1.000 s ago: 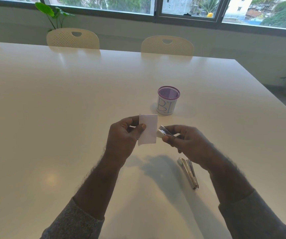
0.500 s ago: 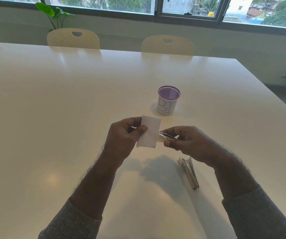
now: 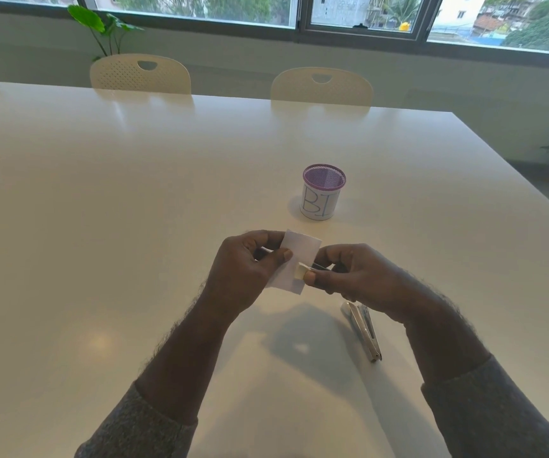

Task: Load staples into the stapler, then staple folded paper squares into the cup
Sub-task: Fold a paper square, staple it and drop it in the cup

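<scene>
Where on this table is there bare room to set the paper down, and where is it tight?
Bare table spreads left of the left hand, and between the cup and the far chairs. Right of the cup is open too. It is tight near the right hand, where a metal tool lies just beneath.

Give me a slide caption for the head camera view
Left hand pinches paper square; right hand closes stapler on its edge, near cup.

White folded paper square [image 3: 299, 259]; cup [image 3: 323, 193] with purple mesh rim and white wrap lettered in blue; glossy white table [image 3: 134, 193]; grey flecked sleeves [image 3: 141, 424]; 2 cream perforated chairs [image 3: 140, 74]; green-leaved plant [image 3: 101, 24].
</scene>
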`<state>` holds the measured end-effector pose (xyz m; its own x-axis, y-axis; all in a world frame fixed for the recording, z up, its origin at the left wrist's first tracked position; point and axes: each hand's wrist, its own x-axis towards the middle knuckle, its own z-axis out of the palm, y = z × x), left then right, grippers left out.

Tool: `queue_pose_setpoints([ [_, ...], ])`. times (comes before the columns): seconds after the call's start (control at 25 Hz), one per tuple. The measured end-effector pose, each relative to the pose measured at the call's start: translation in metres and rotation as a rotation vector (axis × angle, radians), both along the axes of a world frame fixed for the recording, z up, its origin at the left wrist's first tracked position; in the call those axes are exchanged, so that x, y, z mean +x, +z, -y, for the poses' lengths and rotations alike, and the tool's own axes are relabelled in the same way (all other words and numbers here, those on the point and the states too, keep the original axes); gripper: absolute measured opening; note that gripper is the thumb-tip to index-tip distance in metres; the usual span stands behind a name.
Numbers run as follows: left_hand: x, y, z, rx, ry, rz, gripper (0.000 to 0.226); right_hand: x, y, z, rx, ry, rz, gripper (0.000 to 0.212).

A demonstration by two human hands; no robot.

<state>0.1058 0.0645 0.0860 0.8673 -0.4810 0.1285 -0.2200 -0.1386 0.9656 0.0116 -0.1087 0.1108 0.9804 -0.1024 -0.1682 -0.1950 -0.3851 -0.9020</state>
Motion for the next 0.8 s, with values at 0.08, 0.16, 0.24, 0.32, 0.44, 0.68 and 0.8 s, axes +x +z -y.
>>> queue_pose_setpoints([
  [0.08,-0.0022,-0.0002,0.0011,0.014,-0.009,0.022,0.022,0.0013,-0.0021,-0.0038,0.014,-0.008,0.016,0.004],
  [0.16,-0.0029,0.0002,0.0015,0.012,-0.014,0.022,0.022,0.0019,-0.0031,-0.0063,0.026,-0.022,0.023,0.003],
  [0.24,-0.0025,0.0003,0.0015,0.000,-0.023,0.012,0.027,0.0021,-0.0044,-0.0074,0.027,-0.042,0.022,0.005],
  [0.32,-0.0007,-0.0002,0.0012,-0.019,-0.029,-0.009,0.030,0.0021,-0.0058,-0.0088,0.029,-0.062,0.017,0.007],
  [0.44,0.0020,-0.0027,0.0012,-0.046,-0.032,-0.053,0.031,0.0023,-0.0093,-0.0091,0.039,-0.096,0.026,0.006],
  [0.68,0.0037,-0.0038,0.0008,-0.067,-0.063,-0.078,0.032,0.0032,-0.0108,-0.0084,0.043,-0.125,0.019,0.011],
  [0.8,0.0042,-0.0044,0.0017,-0.081,-0.077,-0.084,0.028,0.0038,-0.0106,-0.0107,0.072,-0.156,0.016,0.006],
])
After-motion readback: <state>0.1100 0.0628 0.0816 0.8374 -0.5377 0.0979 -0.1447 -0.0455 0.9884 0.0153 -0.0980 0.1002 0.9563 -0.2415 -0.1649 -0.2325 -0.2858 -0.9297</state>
